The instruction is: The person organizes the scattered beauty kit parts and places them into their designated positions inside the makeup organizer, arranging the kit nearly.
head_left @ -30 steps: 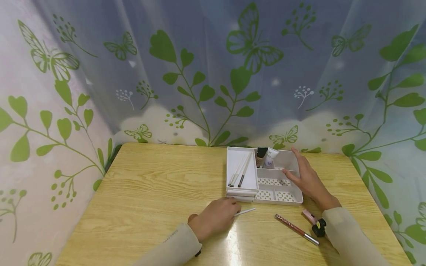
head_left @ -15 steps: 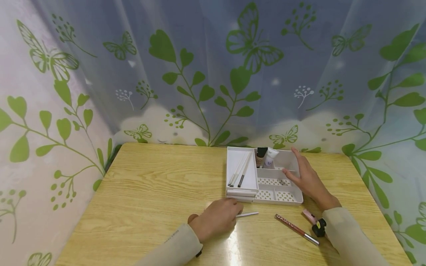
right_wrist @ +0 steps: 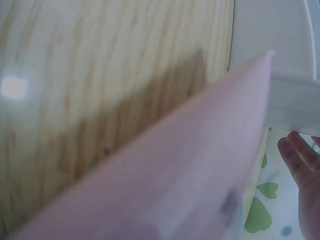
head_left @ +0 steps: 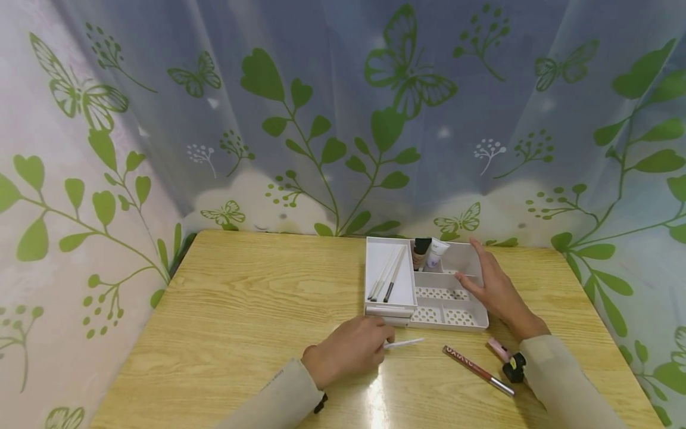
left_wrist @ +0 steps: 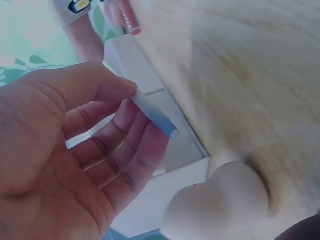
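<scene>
My left hand (head_left: 351, 348) pinches a thin white stick (head_left: 404, 343), shaped like a brush handle, just in front of the organizer's drawer. In the left wrist view the stick's pale bluish end (left_wrist: 162, 121) pokes out between thumb and fingers. My right hand (head_left: 498, 295) rests against the right wall of the white organizer (head_left: 447, 328), fingers extended along the outside and thumb reaching over the rim. Its fingertips (right_wrist: 287, 145) show at the organizer's edge in the right wrist view. Slim brushes (head_left: 389, 274) lie in the organizer's left tray.
A dark-capped bottle (head_left: 420, 253) and a white tube (head_left: 436, 253) stand in a rear compartment. A reddish lip gloss tube (head_left: 477, 370) and a pink item (head_left: 498, 350) lie near the right forearm. A rounded beige sponge-like thing (left_wrist: 220, 202) sits below the left hand.
My left hand has shifted slightly to the right, carrying the thin white stick with it. The right hand and the organizer have stayed in place.
</scene>
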The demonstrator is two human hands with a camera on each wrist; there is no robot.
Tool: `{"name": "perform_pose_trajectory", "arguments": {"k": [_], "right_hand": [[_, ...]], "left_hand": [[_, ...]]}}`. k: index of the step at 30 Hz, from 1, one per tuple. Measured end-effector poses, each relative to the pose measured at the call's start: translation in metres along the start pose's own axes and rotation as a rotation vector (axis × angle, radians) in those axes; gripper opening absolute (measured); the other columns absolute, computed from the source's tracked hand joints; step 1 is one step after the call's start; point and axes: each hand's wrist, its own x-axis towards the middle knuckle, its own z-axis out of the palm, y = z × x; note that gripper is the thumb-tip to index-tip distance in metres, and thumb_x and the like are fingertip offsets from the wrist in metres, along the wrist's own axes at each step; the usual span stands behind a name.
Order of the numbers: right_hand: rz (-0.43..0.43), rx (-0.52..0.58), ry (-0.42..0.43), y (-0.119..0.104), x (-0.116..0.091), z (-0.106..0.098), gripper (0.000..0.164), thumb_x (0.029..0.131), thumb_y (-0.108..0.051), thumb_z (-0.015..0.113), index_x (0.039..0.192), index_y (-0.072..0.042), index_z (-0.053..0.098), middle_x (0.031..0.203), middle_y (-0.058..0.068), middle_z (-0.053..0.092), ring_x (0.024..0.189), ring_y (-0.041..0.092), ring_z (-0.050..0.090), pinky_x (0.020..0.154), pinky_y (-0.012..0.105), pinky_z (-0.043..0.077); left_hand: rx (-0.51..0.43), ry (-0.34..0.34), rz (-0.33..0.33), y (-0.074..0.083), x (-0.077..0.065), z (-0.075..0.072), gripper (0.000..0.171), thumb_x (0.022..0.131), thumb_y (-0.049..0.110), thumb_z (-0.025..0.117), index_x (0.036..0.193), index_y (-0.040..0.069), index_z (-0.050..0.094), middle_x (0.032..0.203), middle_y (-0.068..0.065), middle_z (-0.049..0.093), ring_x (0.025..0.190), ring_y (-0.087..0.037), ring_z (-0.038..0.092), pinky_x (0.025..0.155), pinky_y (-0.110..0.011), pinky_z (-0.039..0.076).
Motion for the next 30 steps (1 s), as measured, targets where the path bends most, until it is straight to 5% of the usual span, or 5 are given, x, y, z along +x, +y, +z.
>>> {"name": "perform_pose_trajectory", "arguments": {"k": [11, 21, 30], "right_hand": [[-0.013, 0.005, 0.001, 0.002, 0.000, 0.000, 0.096, 0.106, -0.027, 0.074, 0.176, -0.012, 0.010, 0.172, 0.035, 0.027, 0.153, 0.061, 0.033, 0.113, 0.083, 0.035], [-0.020, 0.008, 0.004, 0.002, 0.001, 0.001, 0.094, 0.105, -0.026, 0.074, 0.175, -0.007, 0.013, 0.173, 0.035, 0.027, 0.154, 0.061, 0.033, 0.114, 0.084, 0.034], [-0.013, 0.005, 0.002, 0.003, 0.000, 0.002, 0.095, 0.105, -0.026, 0.074, 0.175, -0.009, 0.011, 0.173, 0.034, 0.028, 0.154, 0.060, 0.033, 0.114, 0.083, 0.034]], "left_hand": [[-0.020, 0.043, 0.047, 0.008, 0.002, -0.019, 0.025, 0.097, 0.009, 0.072, 0.119, 0.018, 0.079, 0.108, 0.006, 0.075, 0.086, 0.000, 0.064, 0.073, -0.013, 0.052], [-0.139, 0.048, 0.028, 0.011, 0.001, -0.038, 0.028, 0.095, 0.006, 0.071, 0.121, 0.013, 0.078, 0.104, 0.004, 0.074, 0.073, 0.000, 0.051, 0.062, -0.011, 0.042], [-0.224, 0.066, -0.028, 0.006, 0.006, -0.056, 0.026, 0.097, 0.006, 0.071, 0.122, 0.011, 0.076, 0.108, 0.003, 0.076, 0.082, -0.001, 0.061, 0.073, -0.014, 0.051]]}}
